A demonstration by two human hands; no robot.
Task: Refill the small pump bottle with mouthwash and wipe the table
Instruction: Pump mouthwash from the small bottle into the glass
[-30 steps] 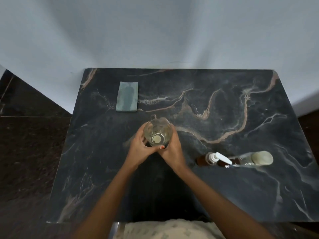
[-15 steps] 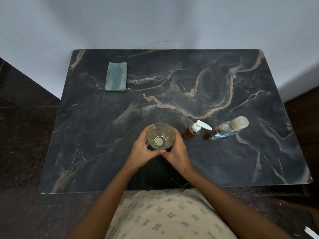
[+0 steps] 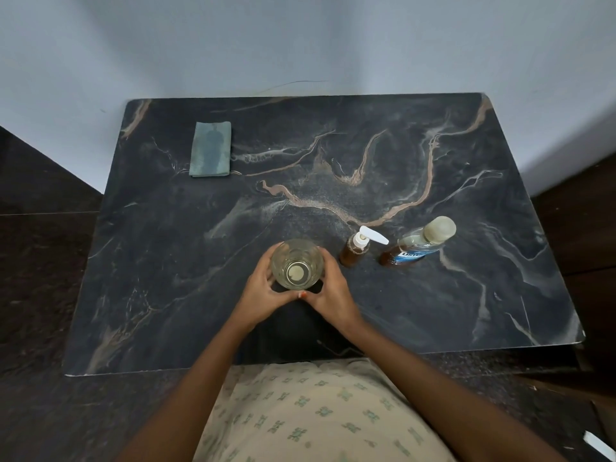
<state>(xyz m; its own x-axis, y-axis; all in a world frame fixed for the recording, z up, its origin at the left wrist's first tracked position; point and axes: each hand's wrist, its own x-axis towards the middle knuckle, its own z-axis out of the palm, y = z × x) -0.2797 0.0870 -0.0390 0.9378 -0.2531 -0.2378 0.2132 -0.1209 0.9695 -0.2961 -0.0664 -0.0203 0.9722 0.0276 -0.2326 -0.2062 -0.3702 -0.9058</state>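
A clear drinking glass stands upright near the middle of the dark marble table. My left hand and my right hand cup it from both sides, thumbs meeting at its near side. Just right of the glass stands the small brown pump bottle with a white pump head. Further right is the larger mouthwash bottle, blue-labelled, with a pale round cap and brown liquid low inside. A folded grey-green cloth lies flat at the table's far left.
A pale wall runs behind the table's far edge. Dark floor surrounds the table on the left and right. My patterned clothing fills the bottom of the view at the table's near edge.
The view has shifted, so the table and bottles sit differently in frame. The glass with both hands around it came closer to the near edge, now beside the pump bottle.
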